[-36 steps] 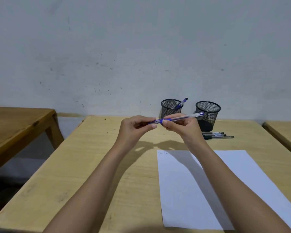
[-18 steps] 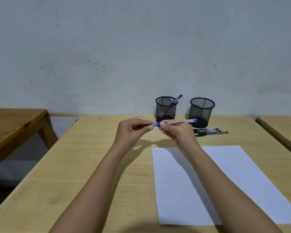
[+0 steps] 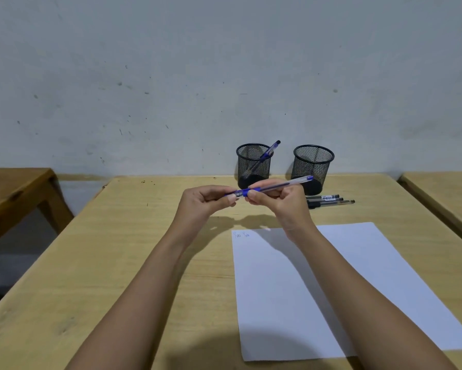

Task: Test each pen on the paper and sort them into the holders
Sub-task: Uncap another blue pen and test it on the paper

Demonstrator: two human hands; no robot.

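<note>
Both hands are raised above the pale wooden worktop [image 3: 117, 263], just short of the white sheet of paper [image 3: 344, 289], and are pinched on one clear-barrelled blue ballpoint pen [image 3: 275, 186]. The left hand [image 3: 205, 202] grips the pen's blue cap end between thumb and fingertips; the right hand [image 3: 280, 201] is closed round the barrel just beside it, so the two hands nearly touch. The pen lies almost level, its far end tilted slightly up and to the right, in front of the holders.

Beyond the paper, against the grey wall [image 3: 171, 76], stand two black wire-mesh cylindrical holders. The left mesh holder [image 3: 253, 164] contains one blue capped pen [image 3: 268, 152] leaning to the right, its top above the rim. The right mesh holder [image 3: 314, 166] shows no pen above its rim. Between that holder and the paper's far edge lie three black-capped pens [image 3: 330, 201] side by side on the worktop, close together. Small blue scribbles [image 3: 241, 235] mark the paper's far left corner.
</note>
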